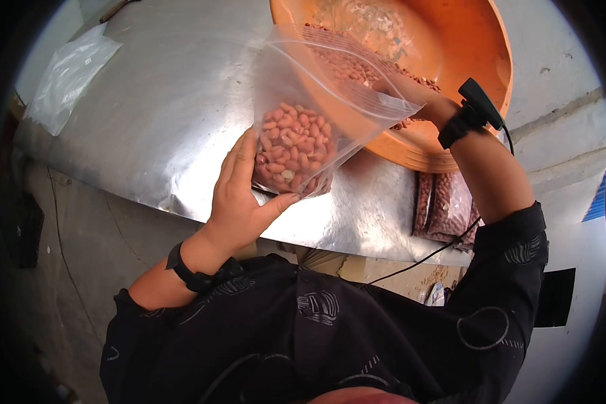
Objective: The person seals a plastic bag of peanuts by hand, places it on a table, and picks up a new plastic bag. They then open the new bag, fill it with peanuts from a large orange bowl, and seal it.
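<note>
A clear zip bag (295,145) stands on the metal table (161,101), its lower part filled with reddish peanuts and its top gaping toward the right. My left hand (244,185) holds the bag's lower left side, thumb at the bottom and fingers along the edge. Behind the bag's clear upper part, my right hand (400,87) reaches into the large orange basin (451,40), among loose peanuts (347,64). The plastic and the basin's contents blur its fingers, so their pose cannot be made out.
Filled bags of peanuts (448,205) lie at the table's right front edge, below the basin. An empty clear plastic bag (71,74) lies at the far left. A black cable (427,254) runs past the front edge near my right arm.
</note>
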The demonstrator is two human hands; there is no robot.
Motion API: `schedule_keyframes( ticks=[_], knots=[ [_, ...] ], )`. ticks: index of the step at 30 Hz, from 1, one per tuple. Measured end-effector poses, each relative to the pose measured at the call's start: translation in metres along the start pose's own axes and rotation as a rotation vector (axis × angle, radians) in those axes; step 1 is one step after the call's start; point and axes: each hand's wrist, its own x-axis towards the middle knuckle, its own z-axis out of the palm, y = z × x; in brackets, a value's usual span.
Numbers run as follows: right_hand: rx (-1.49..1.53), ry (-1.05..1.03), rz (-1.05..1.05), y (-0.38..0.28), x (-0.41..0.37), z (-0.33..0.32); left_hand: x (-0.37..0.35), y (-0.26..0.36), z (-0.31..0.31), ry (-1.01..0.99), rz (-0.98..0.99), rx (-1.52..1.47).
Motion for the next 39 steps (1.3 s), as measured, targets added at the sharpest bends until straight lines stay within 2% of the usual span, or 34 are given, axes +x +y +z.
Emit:
schedule_keyframes(
  ticks=[3,5,7,9,10,13,17,21,24,27,29,31,33,34,36,37,39],
  knots=[
    [-0.133,0.217,-0.124,-0.018,-0.020,-0.018,0.000,0.000,0.000,-0.003,0.009,0.000],
    [0.115,0.181,-0.053,-0.048,-0.034,-0.044,0.000,-0.001,0.001,0.001,0.015,0.003],
    [0.193,0.256,-0.187,-0.088,-0.053,-0.056,0.000,-0.001,0.002,0.006,0.015,0.004],
    [0.129,0.146,-0.327,-0.112,-0.063,-0.076,0.000,-0.002,0.003,0.012,0.030,-0.001],
    [0.421,0.109,-0.316,-0.156,-0.082,-0.057,0.000,-0.003,0.003,0.017,0.037,-0.003],
    [0.147,-0.005,-0.409,-0.191,-0.083,-0.042,0.001,0.000,0.002,0.032,0.054,-0.030],
    [-0.216,0.014,-0.566,-0.206,-0.078,-0.022,0.001,0.001,0.001,0.042,0.072,0.017],
    [-0.219,-0.064,-0.460,-0.203,-0.071,-0.017,0.001,0.001,0.002,0.048,0.062,0.041],
    [-0.267,0.014,-0.703,-0.192,-0.072,-0.020,0.001,0.002,0.000,0.045,0.064,0.055],
    [-0.019,-0.006,-0.260,-0.206,-0.091,-0.027,0.001,0.001,0.001,0.041,0.057,0.033],
    [0.160,0.082,-0.279,-0.187,-0.086,-0.039,0.001,0.001,0.002,0.043,0.052,0.025],
    [0.303,0.204,-0.120,-0.168,-0.080,-0.047,0.000,0.000,0.002,0.040,0.046,0.022],
    [0.059,0.255,-0.140,-0.103,-0.053,-0.053,0.000,-0.002,0.003,0.039,0.045,0.016],
    [-0.014,0.215,0.027,-0.095,-0.048,-0.052,0.000,-0.002,0.003,0.042,0.047,0.011],
    [-0.011,0.113,0.207,-0.050,-0.026,-0.050,0.000,-0.002,0.003,0.042,0.039,0.000],
    [0.050,0.069,0.148,0.012,0.000,-0.057,0.000,-0.001,0.003,0.040,0.032,-0.008],
    [0.104,0.027,0.314,0.013,0.007,-0.041,0.000,-0.002,0.003,0.041,0.026,-0.012]
  ],
)
